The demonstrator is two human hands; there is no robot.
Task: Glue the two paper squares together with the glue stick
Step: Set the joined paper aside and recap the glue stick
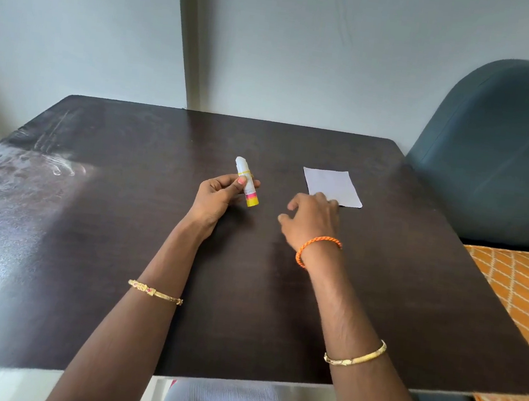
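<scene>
You are facing a dark wooden table (122,217), with a white paper square (331,183) lying flat on it.

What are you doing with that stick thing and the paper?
A person sits at a dark table. Their left hand holds a glue stick up off the table, white end pointing away. Their right hand reaches with loose fingers toward the white paper lying flat on the table, at its near edge. I can only make out one sheet, so a second square may lie right under it. No gluing shows yet.
</scene>
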